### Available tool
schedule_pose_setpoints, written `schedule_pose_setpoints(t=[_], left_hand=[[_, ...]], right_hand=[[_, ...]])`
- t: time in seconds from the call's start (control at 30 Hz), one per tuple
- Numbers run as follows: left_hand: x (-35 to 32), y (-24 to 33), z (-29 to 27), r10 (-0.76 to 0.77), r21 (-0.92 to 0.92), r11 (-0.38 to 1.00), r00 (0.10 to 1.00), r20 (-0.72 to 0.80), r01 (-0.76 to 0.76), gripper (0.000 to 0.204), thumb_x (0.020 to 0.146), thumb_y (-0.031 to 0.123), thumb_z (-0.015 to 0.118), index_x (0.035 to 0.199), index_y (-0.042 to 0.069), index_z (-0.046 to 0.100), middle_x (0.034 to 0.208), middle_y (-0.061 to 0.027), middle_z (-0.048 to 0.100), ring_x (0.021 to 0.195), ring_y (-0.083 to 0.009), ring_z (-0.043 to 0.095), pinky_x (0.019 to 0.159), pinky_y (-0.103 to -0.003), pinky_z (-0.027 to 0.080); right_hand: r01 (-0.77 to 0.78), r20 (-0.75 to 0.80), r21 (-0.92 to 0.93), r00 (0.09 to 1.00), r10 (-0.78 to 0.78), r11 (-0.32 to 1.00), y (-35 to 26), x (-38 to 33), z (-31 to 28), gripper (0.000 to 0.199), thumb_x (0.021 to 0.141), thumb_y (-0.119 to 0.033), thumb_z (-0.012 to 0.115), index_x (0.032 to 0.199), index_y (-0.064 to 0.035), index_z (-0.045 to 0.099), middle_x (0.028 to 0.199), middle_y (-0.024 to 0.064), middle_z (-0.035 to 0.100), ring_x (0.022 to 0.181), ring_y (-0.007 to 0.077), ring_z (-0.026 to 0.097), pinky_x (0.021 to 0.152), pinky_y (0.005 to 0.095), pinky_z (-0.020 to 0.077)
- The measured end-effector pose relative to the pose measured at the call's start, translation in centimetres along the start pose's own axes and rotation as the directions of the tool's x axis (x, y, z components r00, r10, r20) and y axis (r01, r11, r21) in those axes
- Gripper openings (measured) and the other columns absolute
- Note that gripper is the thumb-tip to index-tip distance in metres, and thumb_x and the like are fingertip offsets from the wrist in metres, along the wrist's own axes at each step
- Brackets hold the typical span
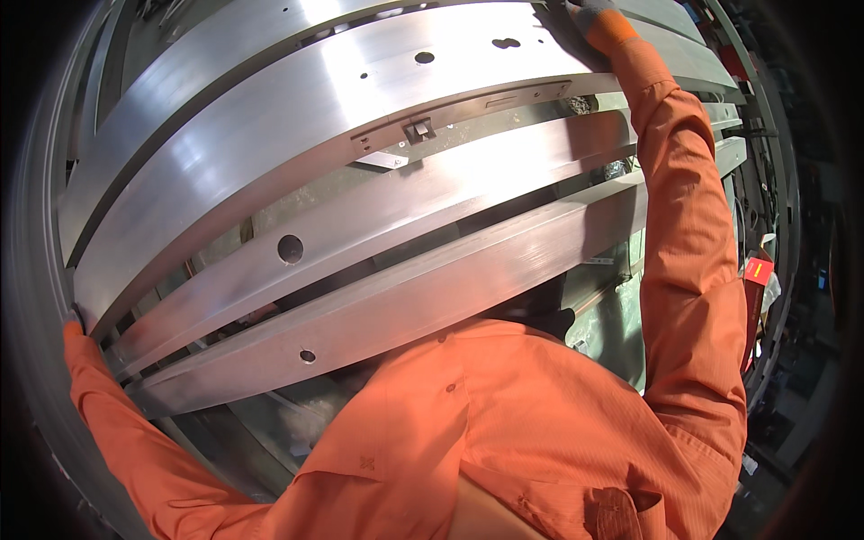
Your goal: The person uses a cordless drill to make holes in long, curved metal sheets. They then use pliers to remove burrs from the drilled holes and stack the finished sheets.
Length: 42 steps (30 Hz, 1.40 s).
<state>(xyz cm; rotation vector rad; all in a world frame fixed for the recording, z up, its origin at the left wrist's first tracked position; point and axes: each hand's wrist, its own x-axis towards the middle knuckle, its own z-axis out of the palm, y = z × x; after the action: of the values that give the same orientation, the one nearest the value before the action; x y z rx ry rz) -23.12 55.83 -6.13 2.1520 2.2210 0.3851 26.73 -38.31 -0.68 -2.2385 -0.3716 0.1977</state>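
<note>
A wide, shiny metal profile (261, 126) with several holes in its top runs across the view. A narrow plate with a latch-like cutout (419, 131) is set in its near side. At the far right, my right hand (587, 9), in a grey glove, reaches to this profile's far part; the picture's edge cuts the hand off and its fingers do not show clearly. My left hand (74, 317) is at the left end of the same profile, small and dark there, with its fingers mostly hidden. Whether either hand grips the metal cannot be made out.
Two narrower metal bars (450, 198) lie nearer to me, each with a round hole; the nearest bar (432, 292) is close to my body. Another wide profile (189, 63) lies beyond. A rail (45, 234) runs along the left. At right is a red-and-yellow box (758, 271).
</note>
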Motion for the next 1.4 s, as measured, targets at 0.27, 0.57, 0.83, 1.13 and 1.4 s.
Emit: schedule_pose_setpoints(t=[0.27,0.57,0.83,1.13,1.4], left_hand=[[0.0,-0.2,-0.1,-0.005,0.007,1.000,1.000,-0.012,0.005,0.070,0.080,0.054,0.065,0.118,-0.005,0.064,0.111,-0.0204,0.067,0.101,-0.0337,0.062,0.089,-0.042,0.049],[-1.6,-0.6,0.0,-0.018,-0.014,1.000,1.000,0.001,0.018,0.072,0.080,0.055,0.065,0.118,-0.006,0.064,0.110,-0.0199,0.067,0.099,-0.0332,0.063,0.088,-0.042,0.049],[-2.3,-2.5,0.1,-0.046,0.020,0.999,0.999,-0.021,0.047,0.074,0.080,0.057,0.065,0.117,-0.007,0.064,0.109,-0.0195,0.068,0.098,-0.0326,0.063,0.087,-0.042,0.049],[-2.4,-3.6,-0.2,-0.079,0.045,0.996,0.996,-0.027,0.080,0.076,0.079,0.059,0.066,0.117,-0.008,0.065,0.108,-0.0190,0.068,0.096,-0.0320,0.064,0.086,-0.042,0.050],[-5.9,-0.9,0.0,-0.252,0.029,0.967,0.968,0.006,0.252,0.090,0.075,0.070,0.065,0.119,-0.009,0.063,0.108,-0.0192,0.067,0.094,-0.0313,0.063,0.083,-0.043,0.050]], right_hand=[[0.008,-0.068,-0.374,0.997,-0.036,0.927,1.3,1.3,0.7,0.024,0.092,-0.016,0.060,0.108,-0.0020,0.069,0.091,0.0081,0.071,0.079,0.0147,0.060,0.075,0.0323,0.0504],[-0.034,-0.133,-0.347,0.991,-0.014,0.937,2.1,1.3,1.3,0.030,0.091,-0.025,0.061,0.108,-0.0026,0.070,0.091,0.0107,0.072,0.079,0.0171,0.060,0.075,0.0341,0.0504],[0.030,-0.157,-0.337,0.984,-0.088,0.941,0.0,-1.1,2.5,0.024,0.093,-0.023,0.058,0.099,-0.0036,0.070,0.077,0.0083,0.067,0.070,0.0146,0.056,0.067,0.0341,0.0488],[0.143,-0.152,-0.374,0.965,-0.212,0.916,-0.5,-1.8,2.4,0.011,0.085,-0.012,0.059,0.087,-0.0056,0.068,0.075,0.0113,0.065,0.069,0.0186,0.059,0.065,0.0347,0.0493],[0.031,-0.177,-0.319,0.980,-0.091,0.947,-0.9,-2.2,2.0,0.017,0.088,-0.019,0.058,0.089,-0.0058,0.070,0.074,0.0112,0.067,0.070,0.0212,0.062,0.066,0.0361,0.0499]])
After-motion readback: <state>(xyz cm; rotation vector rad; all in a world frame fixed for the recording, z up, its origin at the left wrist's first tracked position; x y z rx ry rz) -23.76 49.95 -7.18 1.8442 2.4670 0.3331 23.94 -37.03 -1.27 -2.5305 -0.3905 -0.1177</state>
